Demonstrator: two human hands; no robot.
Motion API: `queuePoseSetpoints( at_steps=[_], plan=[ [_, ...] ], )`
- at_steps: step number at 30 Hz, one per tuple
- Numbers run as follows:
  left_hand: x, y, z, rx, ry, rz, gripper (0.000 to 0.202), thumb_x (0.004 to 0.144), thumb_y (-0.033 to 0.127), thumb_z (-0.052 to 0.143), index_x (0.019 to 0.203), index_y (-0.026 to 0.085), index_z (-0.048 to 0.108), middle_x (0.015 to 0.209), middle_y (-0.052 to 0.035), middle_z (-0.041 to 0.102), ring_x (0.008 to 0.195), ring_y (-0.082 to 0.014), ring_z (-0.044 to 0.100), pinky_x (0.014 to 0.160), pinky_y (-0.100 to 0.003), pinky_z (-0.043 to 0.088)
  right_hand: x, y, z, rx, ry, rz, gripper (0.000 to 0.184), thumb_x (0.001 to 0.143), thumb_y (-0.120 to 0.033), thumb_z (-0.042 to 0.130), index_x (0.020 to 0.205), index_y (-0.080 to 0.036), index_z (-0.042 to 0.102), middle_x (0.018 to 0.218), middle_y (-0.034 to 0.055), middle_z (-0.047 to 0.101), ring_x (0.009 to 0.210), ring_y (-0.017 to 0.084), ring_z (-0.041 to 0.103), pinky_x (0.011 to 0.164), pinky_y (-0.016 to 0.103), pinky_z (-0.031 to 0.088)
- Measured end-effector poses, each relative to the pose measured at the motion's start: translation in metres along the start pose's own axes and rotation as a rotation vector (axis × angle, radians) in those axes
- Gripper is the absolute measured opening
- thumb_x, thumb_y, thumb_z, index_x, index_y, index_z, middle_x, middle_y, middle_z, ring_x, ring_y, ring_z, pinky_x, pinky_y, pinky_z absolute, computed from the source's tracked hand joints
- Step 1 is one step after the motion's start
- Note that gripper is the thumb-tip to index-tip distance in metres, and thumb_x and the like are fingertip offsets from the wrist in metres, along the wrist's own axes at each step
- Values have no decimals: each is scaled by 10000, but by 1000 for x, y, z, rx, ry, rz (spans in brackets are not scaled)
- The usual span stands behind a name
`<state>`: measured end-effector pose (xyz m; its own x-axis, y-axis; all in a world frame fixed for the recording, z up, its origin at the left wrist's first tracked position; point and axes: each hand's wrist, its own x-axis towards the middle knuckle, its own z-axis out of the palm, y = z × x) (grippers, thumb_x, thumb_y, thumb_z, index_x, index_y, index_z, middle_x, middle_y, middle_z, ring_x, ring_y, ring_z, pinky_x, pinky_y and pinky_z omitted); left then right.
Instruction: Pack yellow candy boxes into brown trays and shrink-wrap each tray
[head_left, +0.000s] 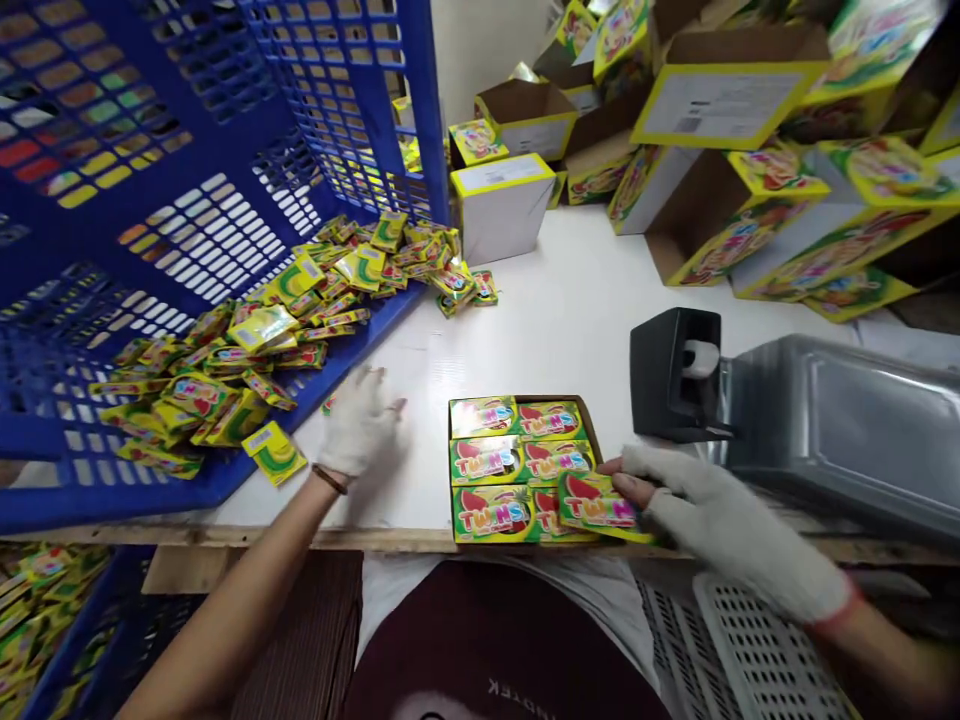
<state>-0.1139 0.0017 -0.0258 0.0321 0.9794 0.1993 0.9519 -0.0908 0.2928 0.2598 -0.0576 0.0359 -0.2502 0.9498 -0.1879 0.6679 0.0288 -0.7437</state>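
Note:
In front of my body an open display carton (592, 425) holds several small candy boxes (487, 458) in two columns, labels up. My right hand (712, 515), in a white fingerless glove, pinches a yellow-green candy box (596, 502) by its right edge. That box lies tilted over the carton's lower right corner, partly covering one beneath it. My left hand (358, 425), gloved too, is a little blurred over the white table, fingers spread and holding nothing. Left of it lies a loose candy box (274, 453) at the crate's edge. A small piece of another shows behind the left hand.
A blue crate (225, 480) tipped on its side spills a heap of candy boxes (262, 330) at left. Black tape dispenser (667, 370) and a grey plastic bin (847, 420) stand at right. Empty cartons (735, 220) are piled at the back right.

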Motion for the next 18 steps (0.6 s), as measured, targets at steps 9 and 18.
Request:
queuePoseSetpoints(
  at_steps=[9, 18],
  plan=[
    [-8, -71, 8, 491, -167, -319, 457, 906, 493, 530, 1229, 183, 624, 1252, -184, 533, 1115, -363, 571, 876, -421, 483, 14, 18, 64, -350, 163, -477, 287, 967, -269, 528, 693, -195, 570, 742, 38, 599, 726, 186, 522, 688, 339, 359],
    [-14, -46, 17, 31, -158, -344, 356, 821, 328, 617, 1122, 139, 617, 1057, -126, 667, 961, -287, 657, 844, -404, 542, 15, 23, 75, -588, 280, -458, 223, 969, -223, 495, 796, -194, 634, 844, 70, 660, 840, 246, 570, 763, 397, 392]
  ],
)
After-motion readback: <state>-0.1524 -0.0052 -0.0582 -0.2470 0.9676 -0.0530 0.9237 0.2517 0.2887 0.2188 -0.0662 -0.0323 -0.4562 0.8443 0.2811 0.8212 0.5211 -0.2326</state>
